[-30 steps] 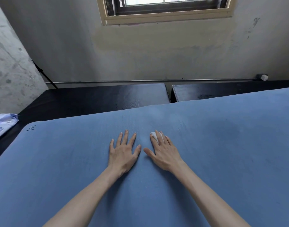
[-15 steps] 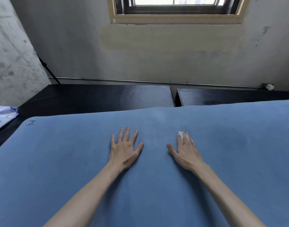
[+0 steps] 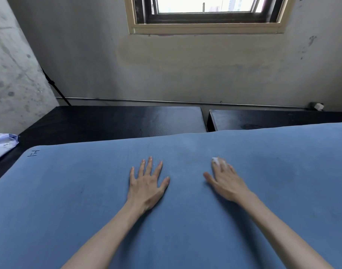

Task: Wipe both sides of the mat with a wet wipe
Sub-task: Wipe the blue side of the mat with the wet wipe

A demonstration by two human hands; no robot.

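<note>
So there's a big blue mat point(image 3: 185, 220) spread flat across the whole lower part of the view, and both of the person's bare arms reach out over it from the bottom edge.

The left hand point(image 3: 146, 183) lies palm down on the mat with the fingers straight and fanned out, thumb off to the side, holding nothing. The right hand point(image 3: 225, 181) is also flat and palm down, fingers straight and close together, pressing a small white wipe point(image 3: 216, 161) against the mat. Only a bit of the wipe peeks out past the fingertips; the rest is hidden under the hand. The two hands are well apart, roughly level with each other near the middle of the mat.

Near the mat's far left corner there's a small dark mark point(image 3: 33, 153), like handwriting. To the right of the right hand the mat looks a bit darker in a patch.

Behind the mat are two black tables point(image 3: 108, 121) side by side with a gap between them. A white-and-blue pack point(image 3: 1, 146) sits at the left edge, partly cut off. Further back there's a grey wall point(image 3: 185, 70), a pipe point(image 3: 166, 101) running along its base, and a window point(image 3: 207, 12) up top.
</note>
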